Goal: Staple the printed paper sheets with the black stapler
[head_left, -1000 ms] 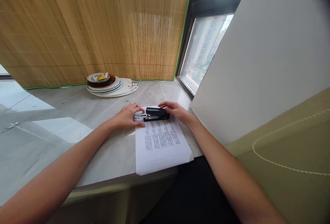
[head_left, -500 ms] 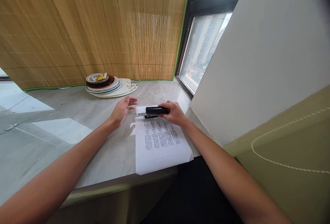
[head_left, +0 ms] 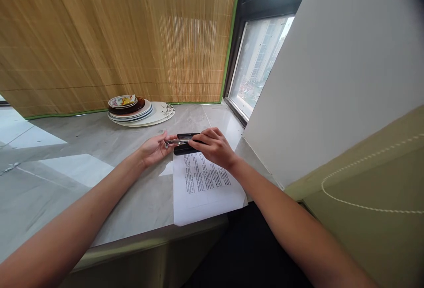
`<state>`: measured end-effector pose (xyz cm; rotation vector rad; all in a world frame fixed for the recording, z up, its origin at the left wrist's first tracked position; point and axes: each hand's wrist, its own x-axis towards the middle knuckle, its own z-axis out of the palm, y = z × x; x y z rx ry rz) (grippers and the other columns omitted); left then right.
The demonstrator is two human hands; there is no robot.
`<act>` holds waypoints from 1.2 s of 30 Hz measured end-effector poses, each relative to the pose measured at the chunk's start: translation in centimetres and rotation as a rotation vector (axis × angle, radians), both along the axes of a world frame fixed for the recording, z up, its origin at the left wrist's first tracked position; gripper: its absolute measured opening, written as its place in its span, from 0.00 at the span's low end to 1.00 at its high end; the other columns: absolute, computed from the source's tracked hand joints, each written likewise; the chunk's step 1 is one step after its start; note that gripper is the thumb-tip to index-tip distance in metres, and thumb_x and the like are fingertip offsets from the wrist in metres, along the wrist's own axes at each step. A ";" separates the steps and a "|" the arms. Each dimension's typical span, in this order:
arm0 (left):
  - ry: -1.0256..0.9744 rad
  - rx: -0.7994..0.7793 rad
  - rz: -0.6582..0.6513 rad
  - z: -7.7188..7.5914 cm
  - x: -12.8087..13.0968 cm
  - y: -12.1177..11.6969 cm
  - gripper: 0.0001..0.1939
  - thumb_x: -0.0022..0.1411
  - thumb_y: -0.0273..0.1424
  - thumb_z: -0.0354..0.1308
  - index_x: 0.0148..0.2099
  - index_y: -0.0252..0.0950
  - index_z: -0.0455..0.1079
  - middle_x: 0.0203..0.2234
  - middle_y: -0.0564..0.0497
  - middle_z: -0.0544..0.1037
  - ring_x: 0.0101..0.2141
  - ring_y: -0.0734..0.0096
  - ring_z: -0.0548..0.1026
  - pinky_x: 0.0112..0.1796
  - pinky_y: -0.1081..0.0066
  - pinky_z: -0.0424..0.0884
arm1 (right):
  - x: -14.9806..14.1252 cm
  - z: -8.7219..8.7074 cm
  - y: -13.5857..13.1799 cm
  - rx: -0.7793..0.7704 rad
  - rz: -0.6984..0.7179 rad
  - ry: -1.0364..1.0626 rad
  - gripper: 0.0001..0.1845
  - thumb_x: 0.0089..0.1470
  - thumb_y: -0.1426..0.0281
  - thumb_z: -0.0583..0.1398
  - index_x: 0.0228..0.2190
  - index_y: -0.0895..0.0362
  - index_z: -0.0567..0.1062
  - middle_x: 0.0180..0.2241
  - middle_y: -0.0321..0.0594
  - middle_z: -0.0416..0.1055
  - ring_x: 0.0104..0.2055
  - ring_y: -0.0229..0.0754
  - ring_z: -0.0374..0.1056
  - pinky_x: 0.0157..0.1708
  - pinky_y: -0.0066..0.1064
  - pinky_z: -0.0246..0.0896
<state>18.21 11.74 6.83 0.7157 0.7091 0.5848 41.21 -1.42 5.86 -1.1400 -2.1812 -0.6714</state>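
A black stapler [head_left: 183, 148] with a silver metal rail lies over the top end of the printed paper [head_left: 205, 180]. My right hand [head_left: 215, 146] is closed around the stapler's right part, and its fingers hide much of it. The rail sticks out to the left between two black parts of the stapler. At that left end, the fingers of my left hand [head_left: 155, 149] close about the metal tip, with the thumb raised above it. The paper lies flat, text showing, and its lower end juts past the counter edge.
A stack of plates [head_left: 132, 113] stands at the back of the grey marbled counter [head_left: 139, 204], below a bamboo blind [head_left: 126, 36]. A window [head_left: 260, 62] and a white wall [head_left: 324, 71] border the right side. A beaded cord [head_left: 357, 206] hangs at far right.
The stapler has been turned, and its black parts now stand apart with the rail between them. My left hand has moved right, from beside the paper onto the stapler's metal end.
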 end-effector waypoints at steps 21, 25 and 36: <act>-0.186 0.391 0.369 0.1 0.1 0.9 0.17 0.43 0.11 0.55 0.34 0.31 0.74 0.34 0.49 0.72 0.32 0.78 0.71 0.33 0.78 0.71 | -2.2 -2.2 1.6 -0.564 -0.276 1.064 0.16 0.46 0.76 0.73 0.39 0.52 0.84 0.35 0.34 0.82 0.39 0.46 0.77 0.44 0.37 0.70; -0.158 0.544 0.298 0.3 0.2 0.0 0.12 0.52 0.17 0.68 0.39 0.35 0.76 0.40 0.50 0.75 0.41 0.72 0.78 0.47 0.72 0.78 | -2.1 -1.8 1.5 -0.547 -0.286 0.969 0.16 0.48 0.72 0.75 0.40 0.53 0.83 0.38 0.38 0.81 0.44 0.50 0.76 0.48 0.42 0.72; -0.064 0.855 0.028 0.3 -0.4 -2.0 0.20 0.49 0.32 0.82 0.38 0.36 0.74 0.46 0.49 0.78 0.38 0.70 0.80 0.40 0.72 0.79 | -5.2 0.1 1.2 -0.085 0.083 0.277 0.16 0.70 0.78 0.58 0.51 0.49 0.80 0.53 0.38 0.80 0.55 0.44 0.71 0.57 0.41 0.71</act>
